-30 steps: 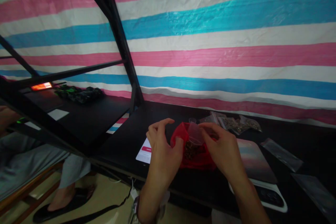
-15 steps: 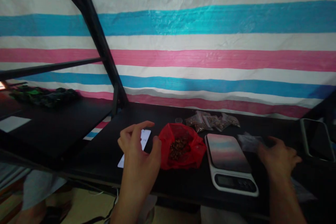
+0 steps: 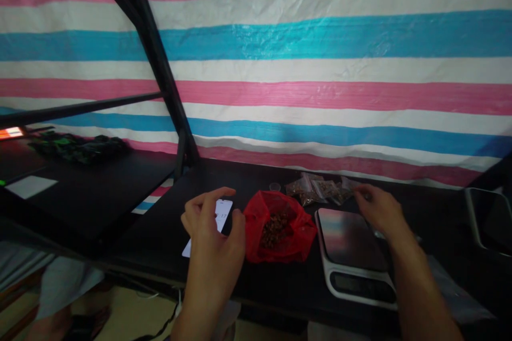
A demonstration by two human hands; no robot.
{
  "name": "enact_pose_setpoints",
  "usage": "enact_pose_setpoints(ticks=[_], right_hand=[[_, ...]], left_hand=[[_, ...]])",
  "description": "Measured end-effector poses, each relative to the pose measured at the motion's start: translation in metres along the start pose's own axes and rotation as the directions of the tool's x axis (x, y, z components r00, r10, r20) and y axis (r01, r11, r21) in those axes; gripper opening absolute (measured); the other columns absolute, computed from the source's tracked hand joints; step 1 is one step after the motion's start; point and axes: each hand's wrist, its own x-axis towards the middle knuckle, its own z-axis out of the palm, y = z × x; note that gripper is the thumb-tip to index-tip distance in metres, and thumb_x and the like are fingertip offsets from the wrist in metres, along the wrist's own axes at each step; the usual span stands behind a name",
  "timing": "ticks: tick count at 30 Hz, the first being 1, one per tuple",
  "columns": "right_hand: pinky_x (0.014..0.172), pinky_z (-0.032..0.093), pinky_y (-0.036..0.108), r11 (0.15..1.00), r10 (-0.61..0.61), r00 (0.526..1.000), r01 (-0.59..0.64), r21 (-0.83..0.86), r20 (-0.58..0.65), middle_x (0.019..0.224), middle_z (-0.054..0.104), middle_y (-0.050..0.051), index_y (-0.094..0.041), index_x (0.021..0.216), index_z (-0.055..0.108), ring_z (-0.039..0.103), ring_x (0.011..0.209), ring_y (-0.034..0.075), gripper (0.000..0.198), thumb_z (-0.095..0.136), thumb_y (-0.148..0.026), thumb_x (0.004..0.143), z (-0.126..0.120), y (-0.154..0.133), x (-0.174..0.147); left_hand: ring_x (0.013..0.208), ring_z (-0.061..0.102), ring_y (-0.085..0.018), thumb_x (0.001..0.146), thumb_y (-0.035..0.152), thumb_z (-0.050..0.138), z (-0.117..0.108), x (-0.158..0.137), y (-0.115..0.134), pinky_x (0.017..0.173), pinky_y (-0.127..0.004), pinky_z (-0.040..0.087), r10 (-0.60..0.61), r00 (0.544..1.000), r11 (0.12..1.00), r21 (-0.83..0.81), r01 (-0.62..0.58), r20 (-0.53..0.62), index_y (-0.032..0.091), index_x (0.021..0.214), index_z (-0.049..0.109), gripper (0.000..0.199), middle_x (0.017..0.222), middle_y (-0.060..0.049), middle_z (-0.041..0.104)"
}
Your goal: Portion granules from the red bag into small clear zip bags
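Observation:
My left hand hovers over the front left of the black table, thumb and fingers apart, with nothing between them. A lit phone lies partly hidden behind it. Close to its thumb sits an open red mesh bag with small brown pieces inside. My right hand reaches over the right side of the kitchen scale; its fingertips pinch the edge of the rightmost small zip bag. Several other filled zip bags lie in a pile beside it. The scale's plate bears nothing.
Clear plastic lies right of the scale under my forearm. A dark-screened device stands at the far right. A small clear cup sits behind the red bag. A black metal post rises at left; a person's leg shows below.
My right hand has moved from the clear plastic right of the scale, leftward and back to the filled zip bags. My left hand stays where it was. The view has shifted slightly.

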Motion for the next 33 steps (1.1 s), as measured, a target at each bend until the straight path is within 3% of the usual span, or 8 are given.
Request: enact_pose_setpoints(ticks=[3,6,10,16,20,24,27,33], right_hand=[[0.090,0.054,0.035,0.994,-0.105,0.993,0.103,0.036,0.057,0.115,0.082,0.013,-0.019,0.118,0.081,0.076,0.110,0.029,0.034,0.055,-0.029,0.098,0.014,-0.041,0.003],[0.088,0.054,0.038,0.996,-0.086,0.993,0.085,0.007,0.079,0.108,0.083,0.016,-0.018,0.115,0.081,0.077,0.106,0.032,0.035,0.054,-0.035,0.101,0.029,-0.069,-0.002],[0.093,0.053,0.045,0.997,-0.053,0.995,0.057,-0.047,0.085,0.117,0.079,0.023,-0.015,0.122,0.078,0.074,0.116,0.039,0.037,0.061,-0.038,0.098,0.036,-0.086,-0.009],[0.085,0.054,0.043,0.996,0.027,0.994,-0.018,-0.085,0.108,0.105,0.081,0.023,-0.017,0.103,0.085,0.079,0.103,0.038,0.030,0.056,-0.024,0.095,0.026,-0.084,-0.002],[0.076,0.053,0.039,0.997,0.055,0.994,-0.048,-0.067,0.100,0.097,0.082,0.022,-0.016,0.102,0.085,0.080,0.097,0.037,0.033,0.056,-0.031,0.095,0.020,-0.075,0.006],[0.082,0.053,0.035,1.000,-0.002,0.997,0.002,-0.011,0.083,0.108,0.082,0.018,-0.016,0.114,0.081,0.078,0.107,0.032,0.036,0.054,-0.035,0.098,0.025,-0.075,0.007],[0.086,0.054,0.036,1.000,-0.019,0.995,0.017,0.017,0.097,0.108,0.082,0.017,-0.017,0.108,0.082,0.077,0.108,0.033,0.030,0.064,-0.035,0.092,0.035,-0.080,0.004],[0.081,0.056,0.042,0.986,0.108,0.992,-0.115,0.124,0.065,0.094,0.082,0.020,-0.017,0.094,0.085,0.079,0.095,0.037,0.025,0.064,-0.028,0.088,0.028,-0.074,0.007]], left_hand=[[0.106,0.055,-0.032,0.086,0.030,0.059,0.000,0.000,-0.006,0.094,-0.055,0.051,0.029,0.999,1.000,0.011,-0.029,0.038,0.027,0.113,0.069,0.029,0.116,-0.010,0.057],[0.105,0.055,-0.031,0.086,0.030,0.060,0.001,-0.001,-0.009,0.093,-0.055,0.051,0.049,0.997,0.998,0.023,-0.050,0.066,0.028,0.115,0.069,0.030,0.117,-0.010,0.058],[0.105,0.055,-0.031,0.088,0.028,0.056,0.001,-0.003,-0.003,0.092,-0.055,0.050,0.039,0.999,0.999,0.003,-0.039,0.027,0.026,0.113,0.068,0.027,0.116,-0.011,0.058],[0.107,0.056,-0.031,0.089,0.027,0.056,-0.005,-0.003,0.003,0.090,-0.053,0.050,0.025,1.000,0.999,-0.029,-0.026,-0.013,0.026,0.111,0.068,0.025,0.118,-0.010,0.059],[0.105,0.057,-0.030,0.089,0.026,0.057,-0.007,-0.003,0.003,0.089,-0.051,0.051,0.024,0.999,0.999,-0.033,-0.026,-0.034,0.027,0.110,0.067,0.023,0.116,-0.010,0.061],[0.106,0.056,-0.030,0.090,0.025,0.055,-0.004,-0.007,0.007,0.091,-0.051,0.049,0.039,0.999,0.998,-0.042,-0.039,-0.010,0.026,0.110,0.067,0.023,0.115,-0.010,0.061],[0.106,0.056,-0.030,0.091,0.025,0.055,-0.003,-0.011,0.010,0.092,-0.050,0.049,0.052,0.999,0.998,-0.041,-0.052,0.003,0.026,0.111,0.067,0.023,0.115,-0.009,0.061],[0.102,0.057,-0.029,0.089,0.027,0.058,0.001,-0.013,0.014,0.090,-0.049,0.050,0.008,1.000,0.996,-0.086,-0.007,0.016,0.027,0.108,0.069,0.022,0.115,-0.008,0.063]])
